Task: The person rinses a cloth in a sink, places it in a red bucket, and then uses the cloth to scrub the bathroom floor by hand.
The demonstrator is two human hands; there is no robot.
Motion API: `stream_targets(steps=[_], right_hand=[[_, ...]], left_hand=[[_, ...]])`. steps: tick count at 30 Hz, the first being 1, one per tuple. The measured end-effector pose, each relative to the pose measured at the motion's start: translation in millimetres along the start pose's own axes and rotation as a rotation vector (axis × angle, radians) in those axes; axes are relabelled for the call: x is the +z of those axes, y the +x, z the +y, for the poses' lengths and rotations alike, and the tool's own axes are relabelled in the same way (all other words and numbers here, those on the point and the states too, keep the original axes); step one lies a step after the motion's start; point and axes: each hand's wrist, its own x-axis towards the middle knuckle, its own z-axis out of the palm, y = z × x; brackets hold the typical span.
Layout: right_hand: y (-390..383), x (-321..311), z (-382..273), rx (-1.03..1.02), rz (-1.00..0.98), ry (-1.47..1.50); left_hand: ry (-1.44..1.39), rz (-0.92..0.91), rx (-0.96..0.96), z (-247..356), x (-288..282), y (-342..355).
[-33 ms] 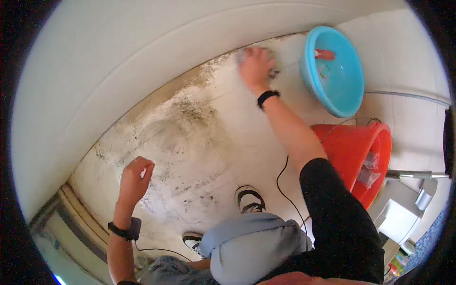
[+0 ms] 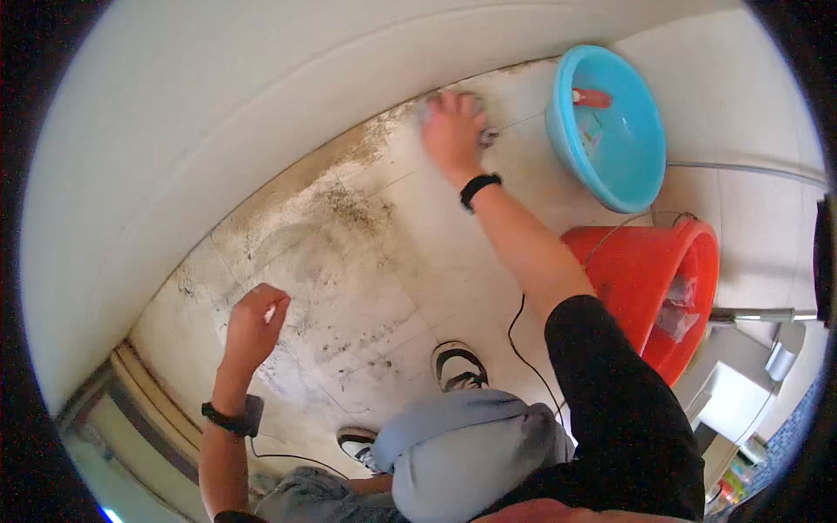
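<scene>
My right hand (image 2: 452, 139) reaches far forward and presses down on a crumpled grey rag (image 2: 489, 137) at the tiled floor (image 2: 410, 196), close to the foot of the wall. Motion blur softens its fingers, and most of the rag is hidden under them. Dark grime and brown smears mark the floor to the left of that hand. My left hand (image 2: 257, 318) hangs above the dirty tiles at the left, its fingers curled in loosely; a pale patch shows inside the curl, and I see nothing held there.
A light blue basin (image 2: 632, 152) with a red packet (image 2: 593, 98) inside stands tilted in view at the right. Nearer is a red bucket (image 2: 610, 270) holding clear plastic. A black cable (image 2: 516, 340) runs by my shoe (image 2: 459, 366). The wall (image 2: 261, 105) curves along the far side.
My right hand has slid slightly left and nearer with the rag. My left hand has shifted a little to the right.
</scene>
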Motion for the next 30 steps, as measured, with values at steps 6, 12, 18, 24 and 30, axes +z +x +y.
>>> stream_targets(steps=[6,12,18,24,30], right_hand=[[5,1,16,-0.047,-0.043,0.115],[49,13,56,0.244,-0.032,0.127],[-4,-5,-43,-0.007,0.069,0.091],[-12,5,-63,-0.364,0.085,0.318],[33,1,19,0.024,-0.023,0.087]], left_hand=[[0.104,-0.03,0.269,35,12,37],[0.094,0.02,0.154,6,-13,-1],[0.056,0.044,-0.121,-12,-19,-11],[0.125,-0.041,0.123,-5,-41,-16],[-0.003,0.19,-0.156,-47,-67,-91]])
